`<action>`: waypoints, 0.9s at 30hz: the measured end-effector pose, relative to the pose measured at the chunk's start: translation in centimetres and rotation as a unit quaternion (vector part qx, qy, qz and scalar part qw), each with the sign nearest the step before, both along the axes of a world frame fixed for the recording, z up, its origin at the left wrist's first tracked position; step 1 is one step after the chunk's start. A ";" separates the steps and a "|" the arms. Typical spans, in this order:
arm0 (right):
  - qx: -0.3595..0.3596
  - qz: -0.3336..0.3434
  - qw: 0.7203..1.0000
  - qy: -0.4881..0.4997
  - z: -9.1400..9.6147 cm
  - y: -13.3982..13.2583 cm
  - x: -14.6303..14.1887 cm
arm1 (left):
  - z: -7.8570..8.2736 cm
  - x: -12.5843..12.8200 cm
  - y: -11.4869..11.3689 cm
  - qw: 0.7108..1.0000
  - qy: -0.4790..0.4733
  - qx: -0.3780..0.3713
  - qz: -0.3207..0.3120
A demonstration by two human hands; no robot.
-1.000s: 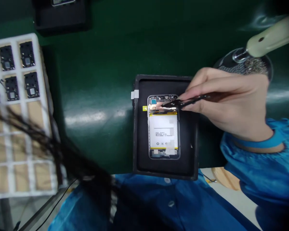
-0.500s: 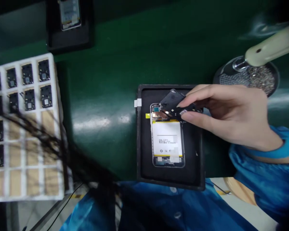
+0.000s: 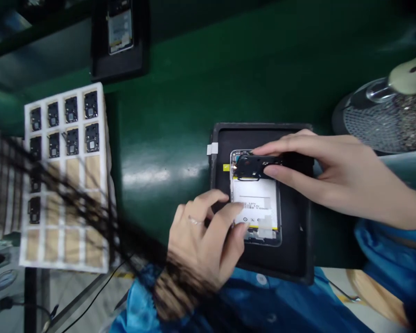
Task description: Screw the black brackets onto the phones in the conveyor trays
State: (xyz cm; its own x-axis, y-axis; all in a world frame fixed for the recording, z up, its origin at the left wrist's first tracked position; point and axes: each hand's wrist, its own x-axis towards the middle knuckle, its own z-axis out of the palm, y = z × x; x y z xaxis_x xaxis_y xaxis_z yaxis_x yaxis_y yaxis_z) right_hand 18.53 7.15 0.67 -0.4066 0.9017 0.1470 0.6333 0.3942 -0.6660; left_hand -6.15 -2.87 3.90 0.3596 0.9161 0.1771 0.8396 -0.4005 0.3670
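An opened phone (image 3: 280, 199) lies in a shallow black tray (image 3: 296, 249), its white battery (image 3: 254, 189) showing below the upper circuitry. Between thumb and fingers, my right hand (image 3: 346, 171) grips a black plastic phone cover piece (image 3: 250, 165). That piece lies across the phone's upper end; whether it is seated cannot be told. My left hand (image 3: 203, 236) is at the phone's lower left side, fingers curved and apart. Its fingertips reach over the edge and battery, though contact is unclear.
At left, a white compartment tray (image 3: 106, 185) holds several black phone parts (image 3: 90, 105). Another black tray (image 3: 121, 67) with an opened phone (image 3: 121, 30) stands at the back. A pale-handled tool (image 3: 411, 76) rests in a round holder (image 3: 367, 122) on the right. Blurred dark strands cross the lower left.
My left hand has come into view at the phone's lower left side. The black cover piece has turned from a slant to nearly level over the phone's top. The whole view has shifted.
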 end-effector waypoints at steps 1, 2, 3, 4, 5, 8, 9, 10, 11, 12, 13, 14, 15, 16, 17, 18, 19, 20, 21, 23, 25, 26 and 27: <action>0.002 0.003 1.000 -0.004 -0.1 0.0 0.0 | -0.2 0.3 0.0 1.000 -0.006 -0.003 -0.005; 0.005 0.005 1.000 -0.006 -0.2 0.0 0.0 | -0.5 0.7 0.1 1.000 -0.008 -0.006 -0.008; 0.007 0.007 1.000 -0.008 -0.3 -0.1 -0.1 | -0.7 1.0 0.2 1.000 -0.006 -0.011 -0.009; 0.011 0.008 1.000 -0.009 -0.4 -0.1 -0.1 | -0.9 1.3 0.4 1.000 0.002 -0.018 -0.007; 0.013 0.010 1.000 -0.011 -0.5 -0.1 -0.1 | -1.2 1.6 0.6 1.000 0.010 -0.022 -0.005; 0.017 0.013 1.000 -0.014 -0.5 -0.1 -0.1 | -1.8 2.0 1.1 0.999 0.029 -0.022 0.003; 0.017 0.012 1.000 -0.014 -0.6 -0.1 -0.1 | -2.0 2.1 1.2 0.999 0.033 -0.018 0.002; 0.017 0.010 1.000 -0.014 -0.6 -0.1 -0.1 | -2.2 2.2 1.3 0.999 0.037 -0.014 0.002; 0.015 0.008 1.000 -0.015 -0.6 -0.1 -0.1 | -2.3 2.2 1.3 0.999 0.041 -0.012 0.002; 0.015 0.006 1.000 -0.016 -0.6 -0.1 0.0 | -2.4 2.2 1.3 0.999 0.046 -0.011 0.004; 0.013 0.004 1.000 -0.017 -0.6 -0.1 0.0 | -2.5 2.3 1.3 0.999 0.050 -0.009 0.006; 0.013 0.002 1.000 -0.019 -0.6 -0.1 0.0 | -2.6 2.4 1.3 0.998 0.055 -0.007 0.008; 0.013 -0.001 1.000 -0.021 -0.6 -0.1 0.0 | -2.6 2.5 1.2 0.998 0.060 -0.006 0.012; 0.015 -0.005 1.000 -0.025 -0.5 -0.2 0.0 | -2.7 2.6 1.2 0.998 0.064 -0.004 0.014; 0.014 -0.009 0.999 -0.029 -0.5 -0.2 0.0 | -2.7 2.7 1.3 0.998 0.066 -0.001 0.014; 0.012 -0.014 0.999 -0.034 -0.5 -0.2 0.0 | -2.7 2.8 1.3 0.998 0.067 0.001 0.014; 0.008 -0.018 0.999 -0.038 -0.5 -0.2 0.0 | -2.7 2.9 1.3 0.998 0.067 0.001 0.014; 0.004 -0.021 0.999 -0.041 -0.4 -0.2 0.0 | -2.7 2.9 1.4 0.998 0.066 0.000 0.013; 0.001 -0.023 0.999 -0.042 -0.4 -0.2 0.0 | -2.7 3.0 1.5 0.998 0.064 0.000 0.012; -0.002 -0.026 0.999 -0.041 -0.4 -0.3 0.0 | -2.8 3.0 1.5 0.998 0.064 0.003 0.011; -0.001 -0.030 0.999 -0.041 -0.4 -0.3 0.1 | -3.0 3.1 1.5 0.998 0.068 0.013 0.011; 0.000 -0.033 0.999 -0.041 -0.4 -0.3 0.1 | -3.0 3.1 1.5 0.997 0.073 0.020 0.011; 0.002 -0.037 0.998 -0.043 -0.5 -0.3 0.1 | -3.1 3.2 1.4 0.996 0.080 0.026 0.011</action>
State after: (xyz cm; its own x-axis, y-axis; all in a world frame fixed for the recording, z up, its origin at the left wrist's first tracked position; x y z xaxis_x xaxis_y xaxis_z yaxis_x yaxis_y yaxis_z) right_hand 18.67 6.82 0.21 -0.3509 0.9290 0.1174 0.7152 0.3469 -0.6068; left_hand -2.97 -1.43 0.79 0.3663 0.9156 0.1661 0.8945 -0.3956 0.2081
